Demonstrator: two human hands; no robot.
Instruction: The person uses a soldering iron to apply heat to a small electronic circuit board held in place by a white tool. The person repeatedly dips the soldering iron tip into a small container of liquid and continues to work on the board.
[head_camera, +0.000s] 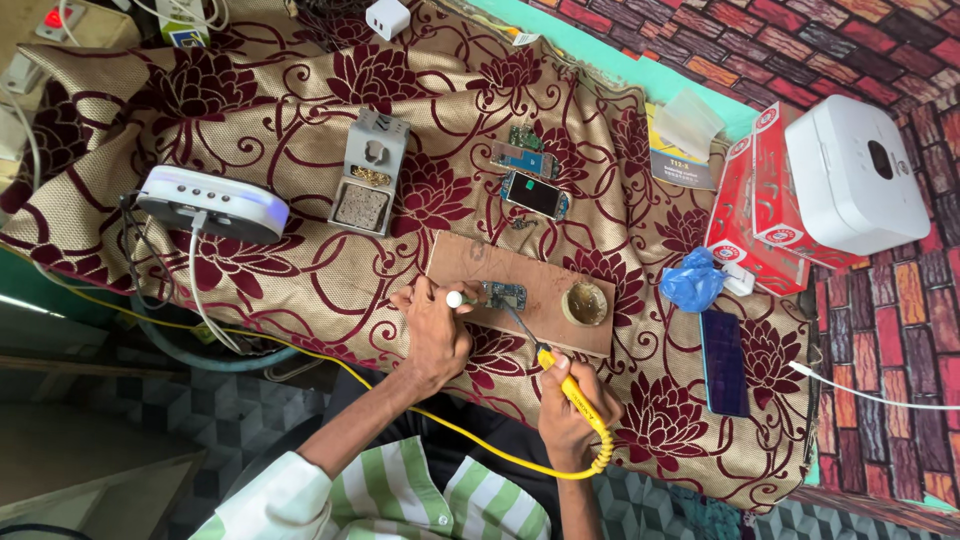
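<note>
left hand (433, 330) pinches tool against board (503, 296) on wood slab (530, 285) | right hand (566, 408) clenched on iron (570, 388), tip near board | risk: slab slides on cloth (300, 150), tip skids | cord (480, 440) may snag sleeve (390, 495)

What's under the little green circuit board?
The circuit board lies on a brown wooden board, which rests on a flowered cloth. The left hand covers the wood's near corner, and whatever is beneath the cloth is hidden.
</note>
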